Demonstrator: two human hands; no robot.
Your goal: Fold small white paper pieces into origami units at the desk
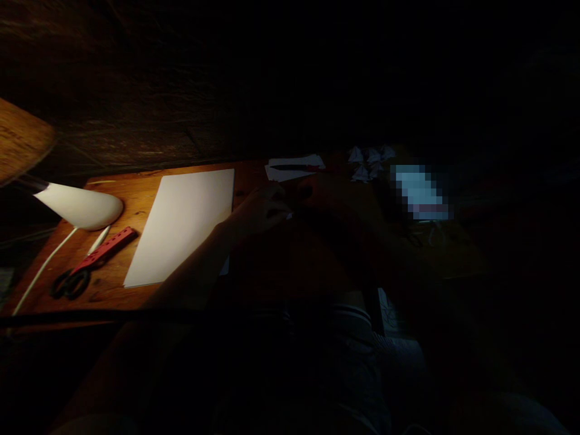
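Note:
Over the dark middle of the wooden desk, my left hand point(266, 208) has its fingers curled inward. A small bit of white paper point(290, 215) shows at its fingertips. Close beside it, my right hand point(319, 192) is in deep shadow with its fingers bent together; whatever lies between them is hidden. Just beyond the hands, a knife-like tool point(290, 167) with a dark blade and a partly red handle rests on cut white paper pieces point(285, 176). Left of my left hand lies a stack of white paper sheets point(185, 217), partly covered by my forearm.
Several small folded paper shapes point(361, 173) sit at the back right, near a bright pixelated rectangle point(419, 192). At left stand a white lamp point(86, 205) with its cord, black-handled scissors point(72, 284) by a red strip point(109, 246), and a white stick point(98, 240).

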